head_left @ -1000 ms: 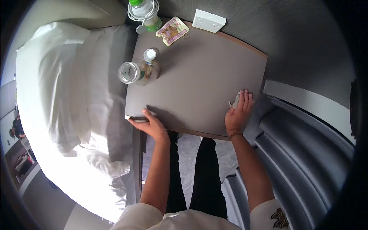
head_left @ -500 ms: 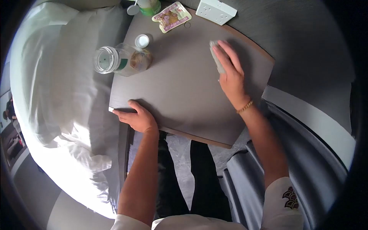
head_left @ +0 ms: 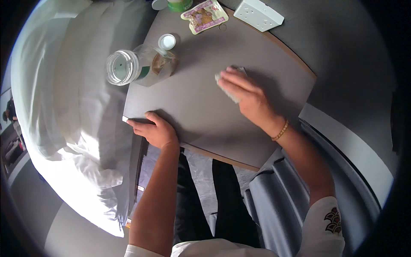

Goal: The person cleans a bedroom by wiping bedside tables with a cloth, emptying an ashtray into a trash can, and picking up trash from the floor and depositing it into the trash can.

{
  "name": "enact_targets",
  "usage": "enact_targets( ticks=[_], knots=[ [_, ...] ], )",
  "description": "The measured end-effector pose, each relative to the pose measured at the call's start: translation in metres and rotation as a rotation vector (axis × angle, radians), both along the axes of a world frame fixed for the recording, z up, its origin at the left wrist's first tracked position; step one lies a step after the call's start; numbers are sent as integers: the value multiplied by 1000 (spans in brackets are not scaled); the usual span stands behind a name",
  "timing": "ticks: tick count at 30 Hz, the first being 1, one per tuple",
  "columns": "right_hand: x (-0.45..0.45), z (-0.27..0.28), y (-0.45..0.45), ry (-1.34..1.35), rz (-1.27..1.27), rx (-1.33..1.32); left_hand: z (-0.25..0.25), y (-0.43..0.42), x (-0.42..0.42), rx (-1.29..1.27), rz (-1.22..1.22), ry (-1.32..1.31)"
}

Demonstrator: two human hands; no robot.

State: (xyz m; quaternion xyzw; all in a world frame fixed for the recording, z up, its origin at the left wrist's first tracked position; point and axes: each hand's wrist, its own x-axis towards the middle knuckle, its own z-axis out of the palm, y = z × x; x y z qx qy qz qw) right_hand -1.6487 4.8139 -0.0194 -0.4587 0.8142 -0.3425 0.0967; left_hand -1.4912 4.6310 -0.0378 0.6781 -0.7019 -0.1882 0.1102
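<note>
My right hand presses a light grey cloth flat against the middle of the grey-brown tabletop; the cloth shows beside and below my fingers. At the table's front left corner, my left hand rests with thumb and fingers apart, thumb on the top and fingers at the edge, holding nothing. A clear jar with an open round mouth stands at the left side of the table, something brownish visible inside. Just behind it sits a small white-topped container.
A pink and yellow packet lies at the back, beside a green bottle and a white socket block. White bedding borders the left side, grey ridged padding the right. A person is far left.
My right hand has moved with the cloth from the right edge up the table, then left and down to its middle. My left hand has stayed at the corner. The view has shifted.
</note>
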Motion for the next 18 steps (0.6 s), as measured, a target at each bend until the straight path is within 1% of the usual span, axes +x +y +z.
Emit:
enact_targets(
  ticks=[2,5,6,10,12,15,16,18],
  knots=[
    [-19,12,-19,29,-100,-154,-1,0,1,3,4,8],
    [-30,19,-52,67,-82,-185,-5,-1,4,-12,-10,4],
    [-32,7,-64,141,-48,-224,-6,-2,5,-23,-22,-7],
    [-37,-11,-95,190,-34,-208,-10,-2,7,-30,-20,-9],
    [-39,-20,-104,257,-85,-161,-12,-2,8,-50,-30,-1],
    [-23,-22,-100,273,-124,-123,-9,-2,8,-36,-35,-5],
    [-17,-22,-95,274,-125,-122,-9,-2,7,-35,-35,-4],
    [1,-20,-77,166,-48,-74,-10,-2,8,-42,-31,-2]
  ],
)
